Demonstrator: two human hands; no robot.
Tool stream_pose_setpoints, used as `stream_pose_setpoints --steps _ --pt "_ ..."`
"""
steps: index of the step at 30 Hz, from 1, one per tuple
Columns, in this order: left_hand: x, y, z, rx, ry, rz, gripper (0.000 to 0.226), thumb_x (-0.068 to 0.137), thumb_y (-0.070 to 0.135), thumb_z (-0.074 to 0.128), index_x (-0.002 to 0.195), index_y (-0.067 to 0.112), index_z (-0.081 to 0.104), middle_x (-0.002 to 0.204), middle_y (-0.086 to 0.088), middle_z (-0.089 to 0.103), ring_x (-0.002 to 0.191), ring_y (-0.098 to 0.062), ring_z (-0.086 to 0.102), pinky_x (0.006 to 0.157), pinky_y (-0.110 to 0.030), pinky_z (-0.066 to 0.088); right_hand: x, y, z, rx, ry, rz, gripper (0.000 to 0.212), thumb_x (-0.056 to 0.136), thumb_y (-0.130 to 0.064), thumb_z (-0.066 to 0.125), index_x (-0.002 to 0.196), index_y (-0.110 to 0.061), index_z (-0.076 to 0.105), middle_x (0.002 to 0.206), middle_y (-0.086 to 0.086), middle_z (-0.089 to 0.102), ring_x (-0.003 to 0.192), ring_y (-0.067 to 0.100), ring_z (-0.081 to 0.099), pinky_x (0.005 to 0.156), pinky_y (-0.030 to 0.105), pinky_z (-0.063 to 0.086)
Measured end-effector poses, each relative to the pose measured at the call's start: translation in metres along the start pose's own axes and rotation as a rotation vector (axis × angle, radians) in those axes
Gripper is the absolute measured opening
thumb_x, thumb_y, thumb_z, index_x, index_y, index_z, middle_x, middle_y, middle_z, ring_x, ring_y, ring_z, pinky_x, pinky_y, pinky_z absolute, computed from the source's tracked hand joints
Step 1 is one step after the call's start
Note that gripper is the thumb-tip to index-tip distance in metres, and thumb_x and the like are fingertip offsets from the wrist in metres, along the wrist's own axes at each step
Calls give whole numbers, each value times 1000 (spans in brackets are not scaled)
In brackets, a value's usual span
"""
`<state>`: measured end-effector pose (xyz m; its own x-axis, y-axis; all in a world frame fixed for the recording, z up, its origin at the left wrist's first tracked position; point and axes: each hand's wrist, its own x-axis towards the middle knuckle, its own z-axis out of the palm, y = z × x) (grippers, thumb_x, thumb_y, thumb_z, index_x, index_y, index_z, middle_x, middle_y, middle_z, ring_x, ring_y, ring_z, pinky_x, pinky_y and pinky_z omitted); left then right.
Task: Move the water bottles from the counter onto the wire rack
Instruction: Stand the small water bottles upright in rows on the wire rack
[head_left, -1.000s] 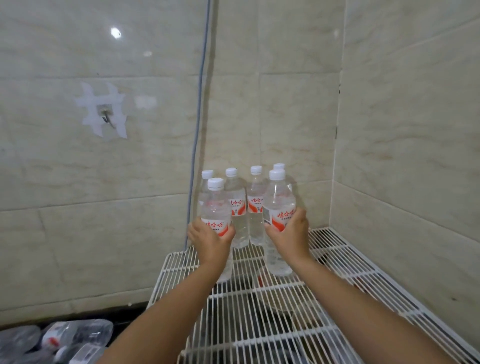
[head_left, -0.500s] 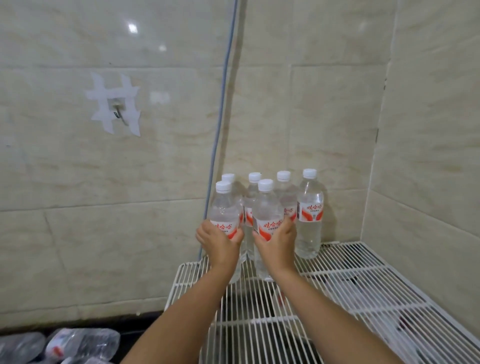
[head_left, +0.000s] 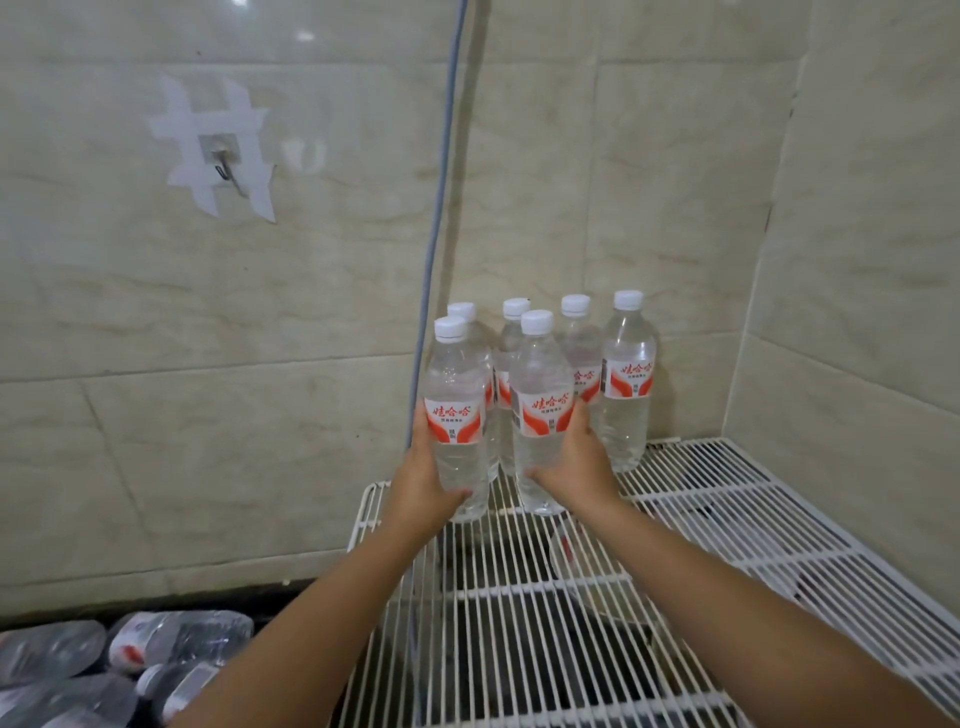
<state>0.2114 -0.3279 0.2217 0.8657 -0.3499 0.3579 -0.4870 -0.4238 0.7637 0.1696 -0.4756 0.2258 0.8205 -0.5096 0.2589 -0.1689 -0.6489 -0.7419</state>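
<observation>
The tiled wall (head_left: 311, 415) meets a second tiled wall in a corner at the right. A white wire rack (head_left: 701, 545) fills that corner, its near edge cut off by the frame. A grey cable (head_left: 441, 208) runs down the wall to the rack's left rear corner.

Both forearms extend forward and upward from the lower frame, converging toward the rack's rear left area.

Six water bottles stand upright on the rack, long axes vertical, white caps up, red-and-white labels facing the viewer. The back row (head_left: 628, 384) holds four, close against the wall; two of these are largely hidden by the front pair.

The left hand (head_left: 423, 483) grips the left front bottle (head_left: 457, 415) low on its body, fingers wrapped around the far side, thumb near the base. The right hand (head_left: 571, 462) grips the right front bottle (head_left: 540, 410) likewise, fingers curled around its right side. Both bases sit at rack level; contact with the wires cannot be confirmed.

At lower left, wrapped bottles (head_left: 176, 639) lie on their sides, blurred and partly cut off.

A taped hook (head_left: 223, 161) is fixed to the wall at upper left.
</observation>
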Motion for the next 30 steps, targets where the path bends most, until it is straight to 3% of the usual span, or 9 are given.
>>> stream_pose_setpoints --steps 3,11,15,19,23,30 --pt "1 -2 3 2 32 15 99 73 11 73 144 24 6 137 -3 47 122 -22 50 83 -23 38 -6 -2 7 19 55 -11 81 76 -11 72 139 -15 21 134 11 45 119 26 51 95 33 46" --pt "4 -5 15 -57 56 28 103 69 12 77 142 30 7 139 -2 45 125 -18 47 93 -24 39 -12 -10 14 -5 94 -11 79 83 -12 65 142 -9 14 142 13 31 124 25 46 95 28 43" --pt "1 1 21 -51 41 54 101 75 13 72 144 24 0 140 -2 44 113 -6 45 81 -10 36 -18 -12 15 3 131 18 77 84 -13 64 142 -6 14 143 14 28 125 25 45 95 26 42" --pt "5 -1 22 66 68 39 107 76 13 72 143 27 -10 144 -5 39 124 -21 47 90 -25 42 -18 -10 12 -16 104 -25 75 82 -16 66 140 -6 19 141 12 31 125 23 45 95 24 42" --pt "6 -2 22 179 69 31 112 78 17 70 128 38 -28 144 -4 40 123 -22 50 94 -33 46 -17 -6 6 -2 76 -51 76 82 -18 67 140 -8 20 142 10 31 126 21 44 95 24 41" --pt "2 -3 30 220 94 4 111 78 20 71 142 29 -19 144 -7 37 124 -21 48 96 -33 45 -18 -1 4 -98 60 -98 74 85 -22 63 141 -8 18 142 11 32 119 20 50 92 23 44"
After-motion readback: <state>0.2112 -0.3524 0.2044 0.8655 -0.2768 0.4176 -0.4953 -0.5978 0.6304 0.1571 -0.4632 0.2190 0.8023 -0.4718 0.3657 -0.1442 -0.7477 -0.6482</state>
